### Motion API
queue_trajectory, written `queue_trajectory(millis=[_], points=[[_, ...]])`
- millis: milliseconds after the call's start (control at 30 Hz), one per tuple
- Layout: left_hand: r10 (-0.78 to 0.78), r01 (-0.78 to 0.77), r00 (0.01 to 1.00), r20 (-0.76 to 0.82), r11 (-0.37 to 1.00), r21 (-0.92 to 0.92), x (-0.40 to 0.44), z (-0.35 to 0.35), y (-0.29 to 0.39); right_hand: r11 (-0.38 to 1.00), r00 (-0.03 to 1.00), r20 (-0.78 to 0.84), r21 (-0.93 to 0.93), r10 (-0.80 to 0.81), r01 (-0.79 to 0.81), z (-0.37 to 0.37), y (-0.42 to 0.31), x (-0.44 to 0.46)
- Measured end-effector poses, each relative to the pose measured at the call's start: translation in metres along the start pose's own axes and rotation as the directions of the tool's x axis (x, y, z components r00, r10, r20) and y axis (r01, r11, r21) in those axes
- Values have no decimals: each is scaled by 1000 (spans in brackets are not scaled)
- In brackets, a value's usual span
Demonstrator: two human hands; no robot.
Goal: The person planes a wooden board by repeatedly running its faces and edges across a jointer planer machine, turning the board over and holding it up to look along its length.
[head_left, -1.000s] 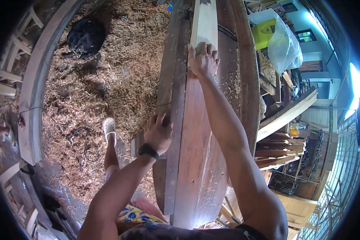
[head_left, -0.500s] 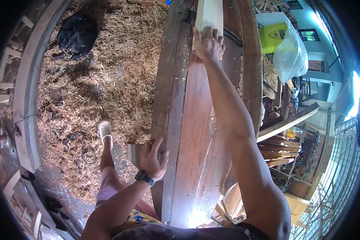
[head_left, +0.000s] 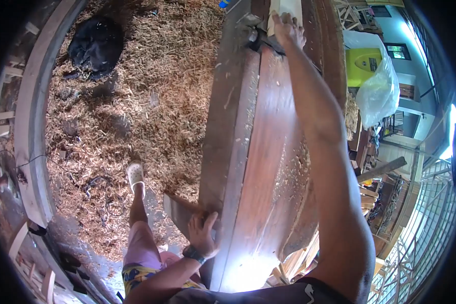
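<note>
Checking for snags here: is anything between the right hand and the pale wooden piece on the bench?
Nothing visible is: the right hand lies with its fingers over the near end of the pale wooden piece. The piece's far end is out of view.

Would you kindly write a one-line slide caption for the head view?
Right hand on pale wood atop a workbench, left hand at the bench's left side, shavings strewn below.

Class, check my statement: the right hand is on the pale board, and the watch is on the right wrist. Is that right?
Not quite: the head view shows the watch on the left wrist. The right hand is indeed on the pale board.
</note>
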State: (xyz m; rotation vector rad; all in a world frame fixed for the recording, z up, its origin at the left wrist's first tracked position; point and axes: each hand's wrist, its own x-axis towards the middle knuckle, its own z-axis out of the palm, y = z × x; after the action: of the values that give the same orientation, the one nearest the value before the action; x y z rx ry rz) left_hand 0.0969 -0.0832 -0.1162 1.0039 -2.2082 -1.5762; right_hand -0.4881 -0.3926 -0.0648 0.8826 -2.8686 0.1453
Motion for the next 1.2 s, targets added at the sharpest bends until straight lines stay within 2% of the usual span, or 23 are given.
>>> queue_trajectory(millis=[33,167,267,300,400,433,500,533,600,667,700,733,800,833,867,900,933,967,1000,1033,1067,1100,1200], points=[[44,-46,998,37,998,52,3,-6,2,1000,1000,28,-19,10,-9,9,-1,29],[46,-46,999,19,999,15,7,-6,5,994,998,65,108,9,-16,18,-34,88],[94,-94,995,19,995,26,8,-5,1,938,979,199,345,-48,-24,28,-68,109],[84,-85,996,39,996,30,7,-5,1,977,944,323,214,-65,-6,30,-83,129],[75,-77,994,83,997,24,8,-7,-1,996,984,157,-20,83,-81,-12,-152,64],[85,-86,993,87,996,10,9,-9,-2,991,989,71,14,129,-130,2,-157,73],[86,-87,994,72,996,22,5,-4,-4,994,986,164,106,-21,4,75,-123,160],[58,-58,991,122,998,-8,7,-10,-2,985,973,209,160,-96,63,110,-107,202],[75,-75,992,103,997,-5,7,-10,-1,988,986,81,27,149,-151,46,-157,118],[83,-82,992,100,997,-11,7,-9,-3,970,970,39,-6,241,-241,15,-199,66],[100,-92,986,136,994,-60,10,-12,-5,970,965,99,-4,241,-242,4,-213,49],[106,-92,961,256,993,-70,12,-17,-8,970,958,159,-1,240,-243,-7,-227,32],[105,-84,871,479,994,-66,32,-45,-8,958,953,148,71,266,-279,-11,-252,-8],[229,-216,801,553,972,-90,52,-64,-15,949,939,194,80,285,-304,-19,-264,-30],[134,-63,675,726,990,-124,76,-63,-34,940,922,241,88,302,-331,-35,-278,-61],[19,258,775,631,903,-344,91,-85,-42,932,918,247,110,310,-344,-39,-284,-88],[-125,521,775,620,681,-514,114,-73,-95,925,913,259,130,315,-356,-41,-287,-116],[-267,652,758,595,355,-670,137,-63,-145,928,904,291,107,313,-356,-51,-289,-147],[-382,720,679,627,178,-671,190,-110,-128,931,893,325,85,312,-356,-60,-291,-180],[-487,661,702,521,170,-731,231,-156,-112,934,888,342,71,306,-349,-69,-292,-213],[-283,618,765,579,70,-783,257,-201,-100,937,884,357,58,303,-344,-77,-292,-245],[-272,598,759,591,-67,-799,280,-231,-79,936,885,351,64,304,-347,-80,-291,-278],[68,725,684,726,-176,-666,301,-266,-75,935,869,401,77,289,-346,-104,-286,-362]])
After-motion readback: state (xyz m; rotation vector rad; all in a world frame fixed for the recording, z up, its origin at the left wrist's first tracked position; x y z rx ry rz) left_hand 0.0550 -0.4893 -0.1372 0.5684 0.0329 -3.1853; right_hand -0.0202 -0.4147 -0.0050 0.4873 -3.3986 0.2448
